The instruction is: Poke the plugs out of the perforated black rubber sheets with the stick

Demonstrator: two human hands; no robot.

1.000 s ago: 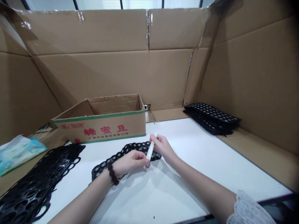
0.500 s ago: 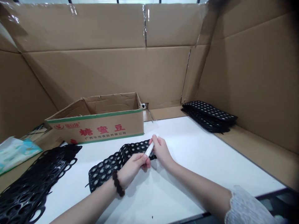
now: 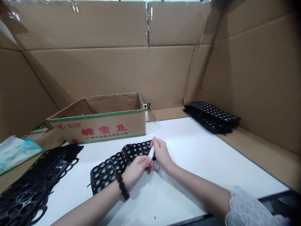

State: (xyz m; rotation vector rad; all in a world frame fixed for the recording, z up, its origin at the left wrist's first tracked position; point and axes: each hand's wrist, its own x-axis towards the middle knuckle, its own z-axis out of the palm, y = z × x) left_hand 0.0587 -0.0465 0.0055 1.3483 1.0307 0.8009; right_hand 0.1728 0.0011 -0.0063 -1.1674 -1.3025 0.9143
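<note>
Between my two hands, above the white tabletop (image 3: 188,185), is a slim white roll (image 3: 151,152) whose exact kind I cannot make out. My left hand (image 3: 138,164), with a dark bracelet at the wrist, pinches its lower end. The fingers of my right hand (image 3: 161,153) are closed around the upper end. Just behind and left of the hands lies a black sheet (image 3: 105,169) covered in rows of pale round discs, with a raised fold near its middle. My left hand and forearm hide part of its near edge.
An open cardboard box (image 3: 98,128) with red lettering stands at the back left. Black netting with round holes (image 3: 30,185) lies on the left, beside a pale blue-green packet (image 3: 18,153). More dotted black sheets (image 3: 211,116) are stacked back right. Cardboard walls (image 3: 113,69) surround the table.
Both hands stay on the white roll, which now stands a little steeper. My left hand has shifted slightly right, closer to my right hand. The view has moved slightly.
</note>
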